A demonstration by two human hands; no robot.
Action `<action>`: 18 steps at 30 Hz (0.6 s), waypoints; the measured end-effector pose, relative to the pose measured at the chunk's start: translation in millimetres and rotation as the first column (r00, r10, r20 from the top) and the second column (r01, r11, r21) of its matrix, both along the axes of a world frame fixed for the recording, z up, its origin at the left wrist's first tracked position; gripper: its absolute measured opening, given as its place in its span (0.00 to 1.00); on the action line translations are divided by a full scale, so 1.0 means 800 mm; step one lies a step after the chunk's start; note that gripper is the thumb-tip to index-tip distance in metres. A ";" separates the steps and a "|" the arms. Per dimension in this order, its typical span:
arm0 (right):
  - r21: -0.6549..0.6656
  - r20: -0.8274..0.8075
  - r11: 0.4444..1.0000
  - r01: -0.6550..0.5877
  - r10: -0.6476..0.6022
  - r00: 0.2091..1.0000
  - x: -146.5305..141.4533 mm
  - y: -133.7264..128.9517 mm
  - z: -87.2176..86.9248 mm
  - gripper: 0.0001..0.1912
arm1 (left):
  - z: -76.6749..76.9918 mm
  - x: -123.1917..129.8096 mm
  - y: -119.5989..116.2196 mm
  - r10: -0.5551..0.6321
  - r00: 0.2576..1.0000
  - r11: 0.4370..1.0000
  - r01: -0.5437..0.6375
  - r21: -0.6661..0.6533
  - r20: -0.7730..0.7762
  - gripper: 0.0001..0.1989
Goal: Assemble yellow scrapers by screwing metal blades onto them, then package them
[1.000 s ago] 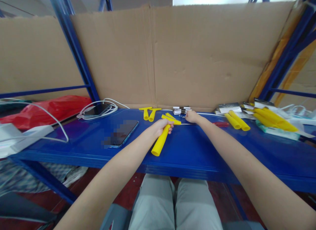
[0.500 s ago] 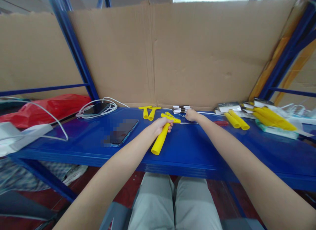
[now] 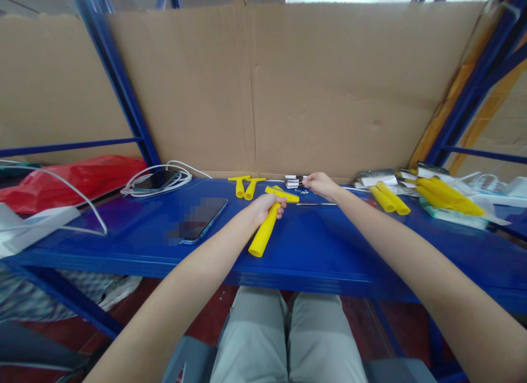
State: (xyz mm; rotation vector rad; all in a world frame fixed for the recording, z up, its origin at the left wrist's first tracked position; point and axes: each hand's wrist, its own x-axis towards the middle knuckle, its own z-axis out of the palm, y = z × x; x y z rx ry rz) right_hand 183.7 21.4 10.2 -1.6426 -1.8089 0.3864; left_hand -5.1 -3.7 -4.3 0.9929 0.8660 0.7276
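A yellow T-shaped piece (image 3: 264,232) is gripped by my left hand (image 3: 269,206) just below its crossbar, its open tube end pointing down toward me. My right hand (image 3: 320,184) is closed in a pinch at the right side of a small stack of white and dark pieces (image 3: 295,182); whatever it holds is too small to name. Tiny silvery parts (image 3: 303,192) lie beside it on the blue table. In front of that hand a thin screwdriver (image 3: 317,204) rests, its red handle partly covered by my right forearm.
Two yellow T-pieces (image 3: 248,189) stand near the cardboard wall (image 3: 185,97). A phone (image 3: 202,221) and coiled white cable (image 3: 181,178) are at left, with a red bag (image 3: 82,177) beyond. Yellow tubes (image 3: 389,198) and yellow bundles (image 3: 448,196) lie at right.
My right hand has shifted slightly up and left, from over the tiny parts to the stack's edge. My left hand still grips the yellow piece. The view has moved a little.
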 end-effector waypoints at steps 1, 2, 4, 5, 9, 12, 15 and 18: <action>0.006 -0.149 0.999 -0.040 0.040 0.988 -0.002 -0.007 0.001 0.09 | -0.001 0.000 0.001 0.000 1.000 1.000 0.000 0.002 0.006 0.08; 0.009 -0.261 0.996 -0.085 0.084 0.962 -0.005 -0.014 0.001 0.08 | -0.002 0.000 0.001 0.003 1.000 1.000 -0.003 0.005 0.011 0.08; 0.018 -0.376 0.987 -0.160 0.155 0.914 -0.010 -0.027 -0.002 0.07 | -0.003 0.000 0.001 0.008 1.000 1.000 -0.009 0.013 0.023 0.08; 0.023 -0.401 0.982 -0.187 0.180 0.898 -0.012 -0.034 -0.004 0.08 | -0.003 0.000 0.001 0.009 1.000 1.000 -0.009 0.015 0.029 0.08; 0.081 -0.450 0.962 -0.261 0.269 0.851 -0.014 -0.047 -0.018 0.11 | -0.001 0.000 -0.001 -0.017 0.999 1.000 0.017 -0.001 0.045 0.07; 0.097 -0.498 0.951 -0.293 0.301 0.813 -0.012 -0.047 -0.024 0.12 | 0.002 -0.001 -0.004 -0.042 0.997 0.999 0.043 0.000 0.060 0.08; 0.094 -0.526 0.949 -0.301 0.304 0.794 -0.012 -0.047 -0.025 0.12 | 0.003 -0.001 -0.006 -0.055 0.997 0.999 0.054 0.007 0.054 0.09; 0.092 -0.536 0.935 -0.344 0.337 0.774 -0.015 -0.050 -0.025 0.12 | 0.005 0.000 -0.008 -0.077 0.996 0.997 0.077 0.005 0.046 0.09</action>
